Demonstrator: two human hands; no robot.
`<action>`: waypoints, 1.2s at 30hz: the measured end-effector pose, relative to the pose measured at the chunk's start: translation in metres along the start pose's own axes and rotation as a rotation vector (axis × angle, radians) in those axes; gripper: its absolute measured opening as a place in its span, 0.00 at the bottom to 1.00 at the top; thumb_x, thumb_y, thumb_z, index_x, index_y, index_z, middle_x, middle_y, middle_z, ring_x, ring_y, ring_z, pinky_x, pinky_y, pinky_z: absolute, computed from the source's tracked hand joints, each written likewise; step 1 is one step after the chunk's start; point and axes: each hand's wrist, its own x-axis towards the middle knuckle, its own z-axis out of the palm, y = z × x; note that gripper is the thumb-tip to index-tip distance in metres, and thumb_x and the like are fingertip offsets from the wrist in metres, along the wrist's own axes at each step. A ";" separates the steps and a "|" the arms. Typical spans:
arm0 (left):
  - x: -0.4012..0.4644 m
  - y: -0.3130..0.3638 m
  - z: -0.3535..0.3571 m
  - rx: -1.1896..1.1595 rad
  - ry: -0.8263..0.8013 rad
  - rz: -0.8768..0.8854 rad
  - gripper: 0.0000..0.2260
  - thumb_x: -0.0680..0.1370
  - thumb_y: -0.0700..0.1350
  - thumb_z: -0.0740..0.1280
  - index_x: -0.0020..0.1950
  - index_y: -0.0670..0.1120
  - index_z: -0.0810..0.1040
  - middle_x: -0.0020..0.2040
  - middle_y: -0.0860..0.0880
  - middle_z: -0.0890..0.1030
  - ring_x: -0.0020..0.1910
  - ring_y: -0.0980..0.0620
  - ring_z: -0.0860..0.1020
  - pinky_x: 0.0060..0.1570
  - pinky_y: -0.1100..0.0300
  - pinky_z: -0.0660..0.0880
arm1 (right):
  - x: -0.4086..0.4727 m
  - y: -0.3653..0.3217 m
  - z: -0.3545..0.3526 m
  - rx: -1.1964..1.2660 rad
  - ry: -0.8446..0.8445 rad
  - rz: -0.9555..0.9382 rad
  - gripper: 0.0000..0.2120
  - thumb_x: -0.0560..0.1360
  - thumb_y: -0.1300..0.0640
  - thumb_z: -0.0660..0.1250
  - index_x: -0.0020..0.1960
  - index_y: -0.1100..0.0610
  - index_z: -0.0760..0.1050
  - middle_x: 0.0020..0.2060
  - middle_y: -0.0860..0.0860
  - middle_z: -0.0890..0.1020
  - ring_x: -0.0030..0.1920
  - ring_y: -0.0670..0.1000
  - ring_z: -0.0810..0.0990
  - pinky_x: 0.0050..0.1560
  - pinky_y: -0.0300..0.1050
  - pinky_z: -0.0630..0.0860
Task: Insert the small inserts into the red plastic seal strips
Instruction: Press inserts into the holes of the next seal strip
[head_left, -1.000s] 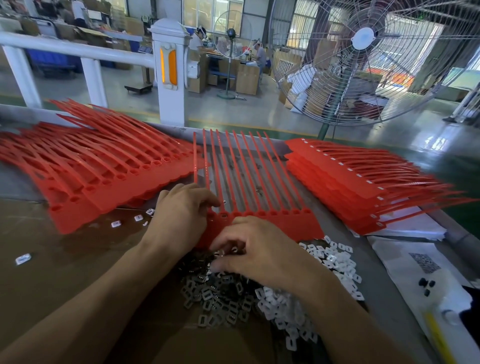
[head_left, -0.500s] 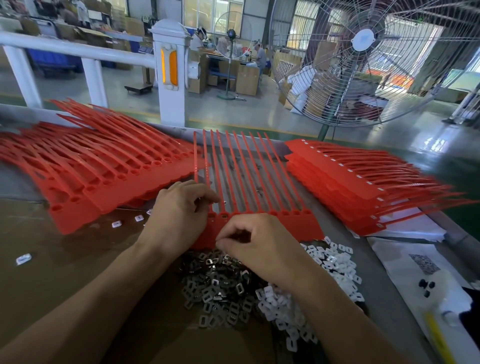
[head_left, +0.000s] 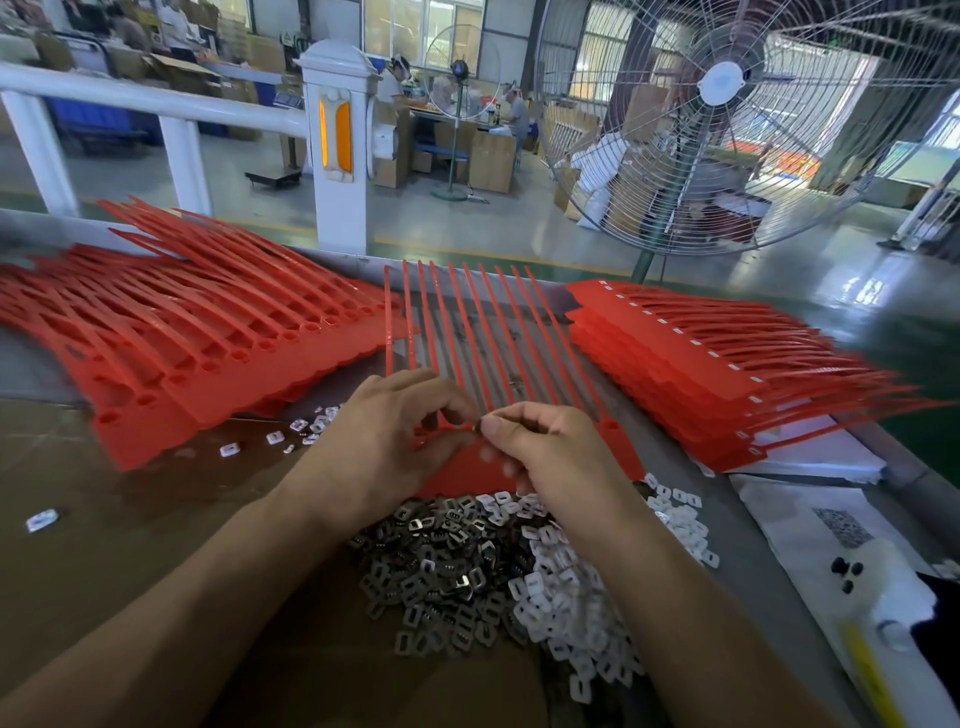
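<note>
Head view is showing both hands meeting over the near band of the red seal strip sheet (head_left: 470, 332); half a second ago the right hand (head_left: 545, 447) was hovering lower, at the edge of the pile, and a second ago it was digging in the pile itself, whereas it is now sitting up on the band, thumb and forefinger pinching a small insert (head_left: 477, 426) whose colour I cannot tell; the left hand (head_left: 384, 441) is lying in much the same spot as before, its fingers curling over the band's left part and its fingertips closing on the same insert from the other side; the sheet is lying flat on the table (head_left: 104, 545) just beyond the hands, its long thin tails running away from the person toward the far edge and fanning slightly right, its solid band running left to right under the hands; the metal inserts (head_left: 436, 561) are heaping dark and shiny just nearer than the band, touching the white plastic inserts (head_left: 582, 623) that are spreading to their right; a stack of red sheets (head_left: 208, 343) is lying to the left, tails pointing up and left; another stack (head_left: 717, 374) is sitting to the right, tails pointing right; a few stray white pieces (head_left: 44, 519) are lying apart on the left; a large fan (head_left: 727, 88) is standing beyond the table.
</note>
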 end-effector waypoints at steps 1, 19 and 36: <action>0.000 0.001 -0.001 0.011 -0.005 0.014 0.07 0.75 0.52 0.74 0.51 0.54 0.81 0.47 0.59 0.80 0.46 0.58 0.79 0.51 0.50 0.74 | 0.000 0.000 0.000 0.015 -0.001 -0.001 0.07 0.81 0.50 0.69 0.48 0.49 0.85 0.39 0.47 0.86 0.36 0.42 0.77 0.40 0.44 0.75; -0.001 0.003 0.006 -0.373 0.079 -0.265 0.06 0.79 0.51 0.70 0.44 0.53 0.84 0.41 0.52 0.83 0.39 0.54 0.79 0.41 0.57 0.75 | -0.001 0.001 0.006 -0.101 0.115 -0.304 0.04 0.79 0.52 0.73 0.51 0.44 0.83 0.44 0.38 0.84 0.48 0.39 0.83 0.49 0.34 0.77; 0.002 0.008 -0.002 -0.677 0.016 -0.461 0.11 0.80 0.48 0.70 0.43 0.44 0.85 0.40 0.44 0.84 0.38 0.50 0.79 0.43 0.47 0.74 | 0.007 -0.004 0.001 -0.393 0.157 -0.581 0.04 0.77 0.59 0.76 0.50 0.53 0.85 0.43 0.41 0.82 0.47 0.45 0.81 0.46 0.33 0.74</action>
